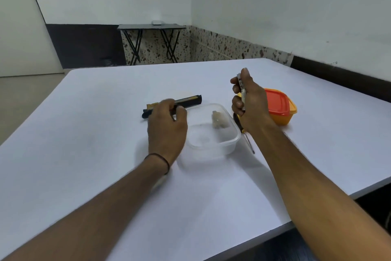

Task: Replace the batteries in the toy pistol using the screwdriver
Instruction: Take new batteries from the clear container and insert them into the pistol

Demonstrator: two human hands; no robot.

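Observation:
The black and yellow toy pistol lies on the white table, barrel pointing right. My left hand hovers over its rear part with curled fingers; whether it touches or grips the pistol I cannot tell. My right hand is raised above the table and grips batteries, held upright in a stack. The screwdriver lies on the table under my right hand, its black handle partly hidden, its shaft pointing toward me.
A clear plastic tub with a small pale object inside stands between my hands. An orange container with a red lid sits behind my right hand. A folding table stands by the far wall.

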